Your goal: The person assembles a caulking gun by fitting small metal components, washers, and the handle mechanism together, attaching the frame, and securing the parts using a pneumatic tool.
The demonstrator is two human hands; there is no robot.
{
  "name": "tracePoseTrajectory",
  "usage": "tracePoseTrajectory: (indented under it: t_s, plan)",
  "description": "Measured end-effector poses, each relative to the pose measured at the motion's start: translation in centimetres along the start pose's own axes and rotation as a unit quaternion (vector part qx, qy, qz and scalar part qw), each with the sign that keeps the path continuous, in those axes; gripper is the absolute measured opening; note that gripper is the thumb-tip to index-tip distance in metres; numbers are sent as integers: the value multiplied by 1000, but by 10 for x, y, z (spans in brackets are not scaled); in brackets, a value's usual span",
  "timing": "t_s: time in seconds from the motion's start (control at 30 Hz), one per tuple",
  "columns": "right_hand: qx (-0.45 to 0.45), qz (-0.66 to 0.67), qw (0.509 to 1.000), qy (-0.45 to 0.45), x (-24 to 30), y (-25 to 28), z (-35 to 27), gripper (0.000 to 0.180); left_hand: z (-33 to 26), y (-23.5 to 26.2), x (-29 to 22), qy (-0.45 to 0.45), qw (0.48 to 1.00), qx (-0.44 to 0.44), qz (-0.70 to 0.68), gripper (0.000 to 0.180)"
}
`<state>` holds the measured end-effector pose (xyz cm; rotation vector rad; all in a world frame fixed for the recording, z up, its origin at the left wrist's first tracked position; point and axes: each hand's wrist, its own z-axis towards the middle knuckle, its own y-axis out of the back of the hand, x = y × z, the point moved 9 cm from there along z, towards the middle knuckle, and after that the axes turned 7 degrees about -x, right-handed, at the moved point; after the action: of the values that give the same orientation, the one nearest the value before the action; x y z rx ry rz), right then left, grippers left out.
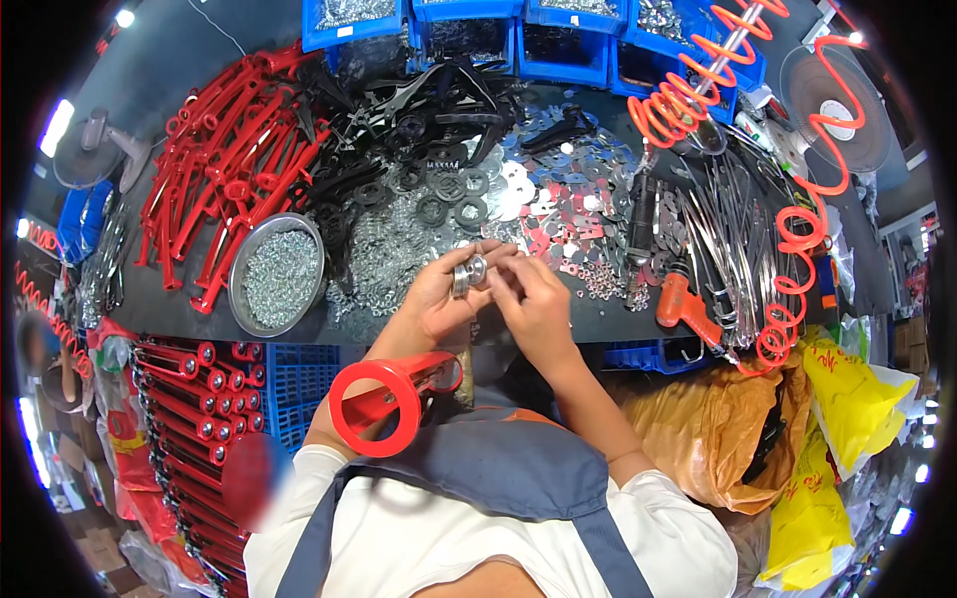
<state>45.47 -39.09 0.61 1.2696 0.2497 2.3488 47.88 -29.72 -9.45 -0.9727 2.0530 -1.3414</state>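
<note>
Over the front edge of the bench, my left hand [441, 295] is closed around a shiny ringed metal part [469, 275], which looks like a short coil spring. My right hand [536, 305] is beside it with fingertips pinched together near the part; what they hold, if anything, is hidden. Below my left hand, a red metal piece with a round open ring [375, 409] lies by my left forearm and apron. Just beyond my hands spread clear springs or rings [384, 234], dark round washers [471, 211] and loose flat metal plates [593, 199].
Red frames [224, 164] pile up at the left, beside a metal bowl [277, 274] of small hardware. Black parts [439, 110] lie behind. Blue bins [563, 50] line the back. On the right are a red-orange power tool [686, 307], metal rods [743, 239] and a coiled orange hose [797, 234].
</note>
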Motion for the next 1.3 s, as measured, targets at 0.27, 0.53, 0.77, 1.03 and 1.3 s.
tracePoseTrajectory:
  t_s: [0.27, 0.53, 0.77, 1.03, 1.3]
  plan:
    - [-33, 99, 992, -77, -19, -12, 11, 14, -2, 12, -13, -79, 991, -37, 98, 42]
    - [28, -73, 965, 250, 39, -21, -3, 21, -3, 5, -13, -70, 994, -26, 75, 42]
    - [88, -80, 965, 233, 25, -31, -17, 24, -11, 5, -6, -27, 995, 22, 93, 35]
    - [22, -107, 970, 218, 24, -21, -11, 20, -16, -12, 6, 75, 984, 154, -50, 35]
    - [43, -62, 986, 149, 2, -14, -8, 21, -19, 2, -3, -83, 986, -16, 147, 35]
